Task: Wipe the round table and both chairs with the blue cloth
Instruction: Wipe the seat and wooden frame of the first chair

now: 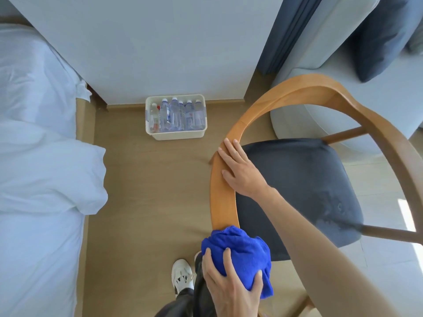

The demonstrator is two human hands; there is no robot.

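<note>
A wooden chair with a curved back rail [297, 84] and a dark grey seat cushion [304, 186] stands at the right. My right hand [238, 170] lies flat, fingers straight, on the rail's left side. My left hand [229, 284] grips the bunched blue cloth [242, 250] and holds it against the near end of the same rail, low in the view. The round table and the second chair are out of sight.
A bed with white sheets [39, 156] fills the left side. A white bin of water bottles [176, 117] sits on the floor by the wall. A pale sofa [343, 65] with a dark cushion [384, 37] stands behind the chair. My shoe [182, 274] is on the wood floor.
</note>
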